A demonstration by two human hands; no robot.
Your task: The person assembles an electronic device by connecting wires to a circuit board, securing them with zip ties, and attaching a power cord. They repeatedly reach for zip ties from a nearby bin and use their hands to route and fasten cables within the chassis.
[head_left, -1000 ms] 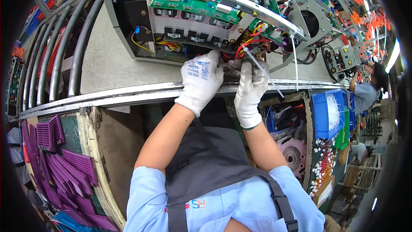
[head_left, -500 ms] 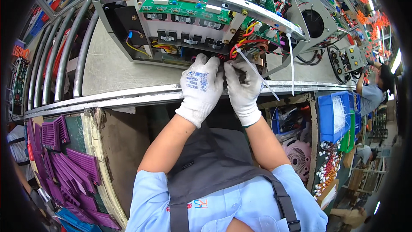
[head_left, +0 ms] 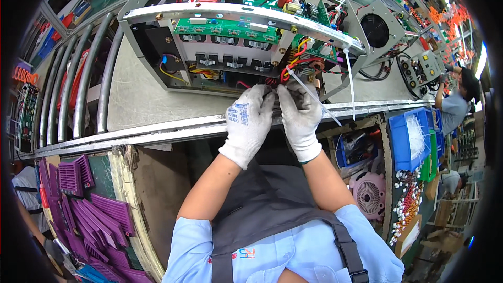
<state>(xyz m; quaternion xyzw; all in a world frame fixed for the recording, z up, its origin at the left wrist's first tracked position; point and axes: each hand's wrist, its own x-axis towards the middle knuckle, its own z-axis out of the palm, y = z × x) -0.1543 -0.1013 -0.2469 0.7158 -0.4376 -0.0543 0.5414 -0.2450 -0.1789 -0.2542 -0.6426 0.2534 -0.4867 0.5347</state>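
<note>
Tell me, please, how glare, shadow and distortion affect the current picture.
Head view: the bench rail looks bent and the corners fall to black; head view, far right: a ceiling light glares white; head view, centre: the lower part of the metal chassis is dark, so what lies between the gloved fingers is hard to tell.

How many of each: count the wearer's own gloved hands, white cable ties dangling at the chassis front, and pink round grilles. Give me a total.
Left hand and right hand, gloved: 2
Dangling white cable ties: 2
Pink round grille: 1
Total: 5
</note>
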